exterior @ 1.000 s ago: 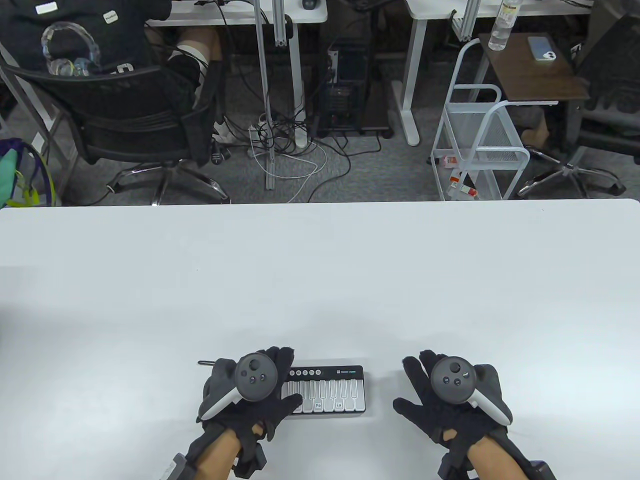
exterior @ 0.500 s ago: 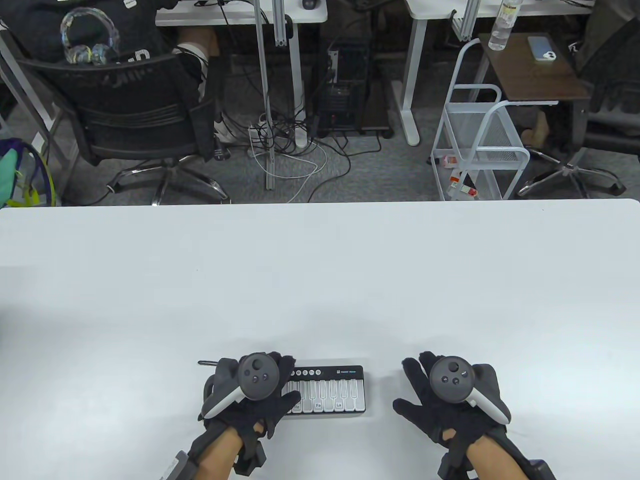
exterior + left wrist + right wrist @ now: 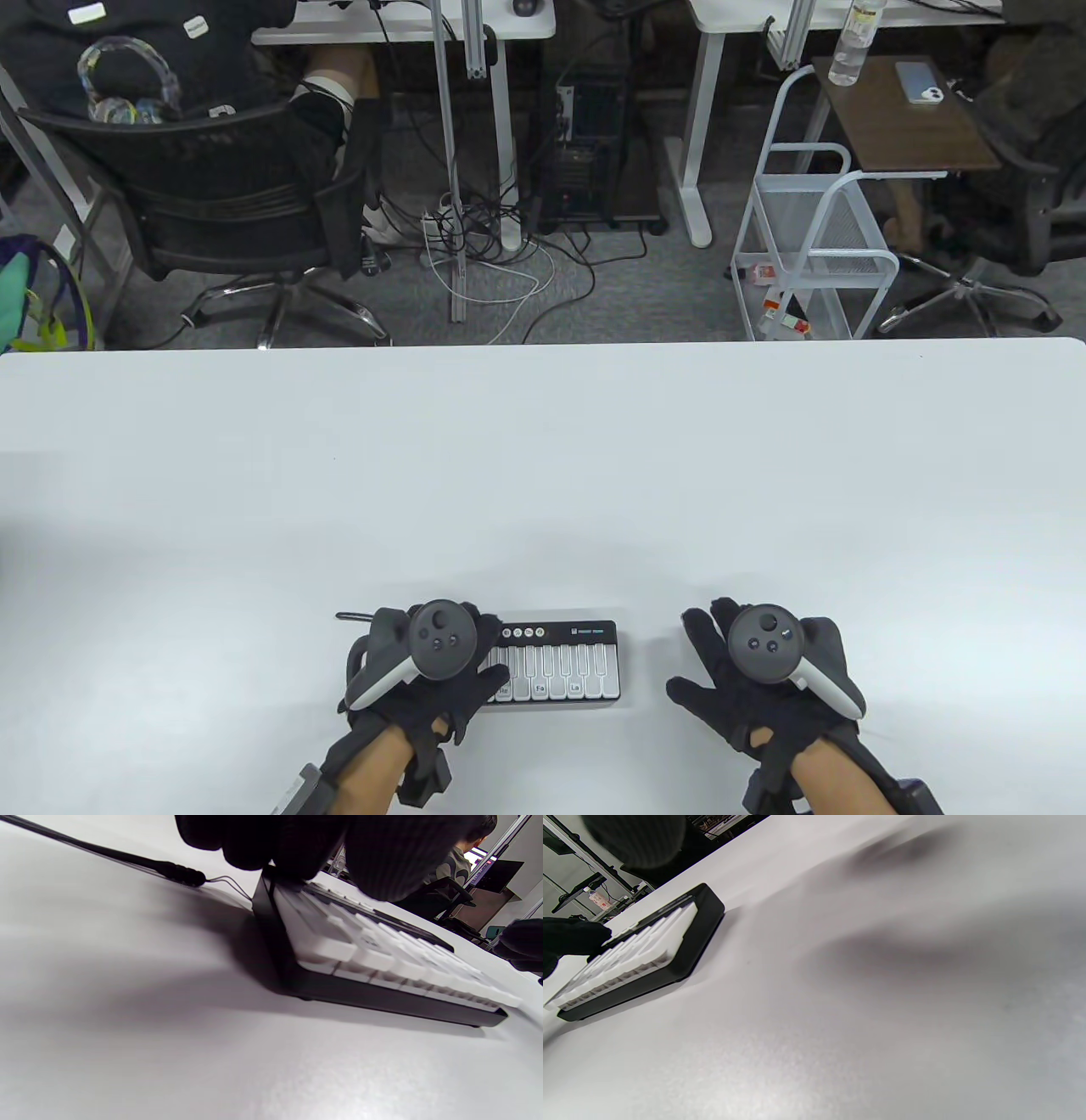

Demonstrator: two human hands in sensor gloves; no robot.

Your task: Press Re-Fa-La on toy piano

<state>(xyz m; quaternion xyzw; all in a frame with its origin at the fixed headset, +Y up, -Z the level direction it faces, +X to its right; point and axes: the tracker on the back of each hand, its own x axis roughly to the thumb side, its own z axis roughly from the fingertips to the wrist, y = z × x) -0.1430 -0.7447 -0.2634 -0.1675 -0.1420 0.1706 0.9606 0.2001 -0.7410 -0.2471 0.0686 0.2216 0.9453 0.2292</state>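
A small black toy piano [image 3: 560,664] with white keys lies near the table's front edge; labels Re, Fa and La show on its keys. My left hand [image 3: 441,671] covers the piano's left end, its thumb lying over the leftmost keys by the Re label. In the left wrist view its fingertips [image 3: 297,849] touch the piano's [image 3: 382,967] far left corner. My right hand [image 3: 755,671] rests flat on the table, fingers spread, apart from the piano's right end. The piano also shows in the right wrist view [image 3: 640,955].
A thin black cable [image 3: 352,615] runs left from the piano; it also shows in the left wrist view [image 3: 127,857]. The white table [image 3: 543,475] stretches far beyond the hands. Chairs, desks and a white cart [image 3: 814,246] stand past its far edge.
My left hand has crept slightly left and its thumb has drawn back from the keys toward the Re label. My right hand has not moved.
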